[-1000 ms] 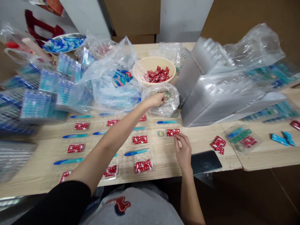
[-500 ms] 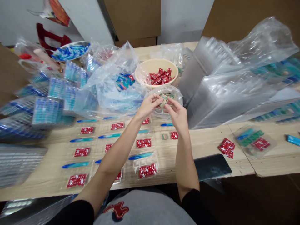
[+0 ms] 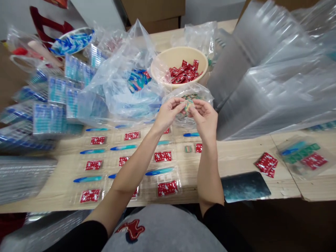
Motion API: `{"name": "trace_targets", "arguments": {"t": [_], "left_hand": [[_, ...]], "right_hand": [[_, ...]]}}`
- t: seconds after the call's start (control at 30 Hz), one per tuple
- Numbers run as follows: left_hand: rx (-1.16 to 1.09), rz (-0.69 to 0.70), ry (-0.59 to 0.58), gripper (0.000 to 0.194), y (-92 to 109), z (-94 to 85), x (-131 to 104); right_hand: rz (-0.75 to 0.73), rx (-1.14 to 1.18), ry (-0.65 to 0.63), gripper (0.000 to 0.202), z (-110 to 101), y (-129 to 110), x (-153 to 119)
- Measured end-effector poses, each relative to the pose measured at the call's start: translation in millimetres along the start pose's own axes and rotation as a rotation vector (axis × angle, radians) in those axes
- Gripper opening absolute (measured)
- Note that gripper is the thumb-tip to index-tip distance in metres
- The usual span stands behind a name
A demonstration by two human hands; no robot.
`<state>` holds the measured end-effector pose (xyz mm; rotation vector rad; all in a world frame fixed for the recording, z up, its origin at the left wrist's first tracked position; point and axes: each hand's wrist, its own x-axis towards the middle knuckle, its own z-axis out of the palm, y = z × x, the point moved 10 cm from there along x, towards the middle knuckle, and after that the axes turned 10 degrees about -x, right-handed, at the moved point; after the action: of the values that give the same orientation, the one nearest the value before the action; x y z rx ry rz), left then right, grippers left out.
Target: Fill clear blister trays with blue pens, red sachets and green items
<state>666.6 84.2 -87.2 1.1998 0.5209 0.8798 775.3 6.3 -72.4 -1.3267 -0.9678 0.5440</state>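
My left hand [image 3: 170, 111] and my right hand [image 3: 204, 117] meet over a clear bag of small green and tan pieces [image 3: 195, 92]. Both pinch a small green and yellowish piece [image 3: 189, 105] between their fingertips. Behind them stands a cream bowl [image 3: 160, 57] with red packets [image 3: 185, 71]. Below and to the left, clear trays lie in rows, each with a blue pen-like item [image 3: 160, 171] and a red packet [image 3: 167, 188]. One tray near my right forearm also holds a small striped square [image 3: 188, 149].
Stacked clear trays [image 3: 273, 101] stand at the right. A dark phone [image 3: 245, 187], loose red packets [image 3: 266, 163] and a filled pouch [image 3: 304, 155] lie at the right front. Packs of blue items [image 3: 49, 117] and a plastic bag [image 3: 126, 101] occupy the left.
The view has shifted, and the tray stacks now look larger and nearer. My hands remain together, and the piece between them has been turned or shifted slightly.
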Motion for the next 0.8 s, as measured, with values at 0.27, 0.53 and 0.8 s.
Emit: {"name": "trace_targets", "arguments": {"t": [0.27, 0.53, 0.8], "left_hand": [[0.086, 0.023, 0.058, 0.013, -1.2, -9.0, 1.3], [0.064, 0.009, 0.006, 0.013, 1.9, -4.9, -1.5], [0.134, 0.047, 0.051, 0.015, 4.0, -3.1, -3.0]], "right_hand": [[-0.067, -0.066, 0.128, 0.025, -13.7, -1.7, -1.1], [-0.089, -0.064, 0.143, 0.022, -7.0, -0.2, -0.9], [-0.063, -0.038, 0.013, 0.029, 9.4, -5.6, -3.0]]}}
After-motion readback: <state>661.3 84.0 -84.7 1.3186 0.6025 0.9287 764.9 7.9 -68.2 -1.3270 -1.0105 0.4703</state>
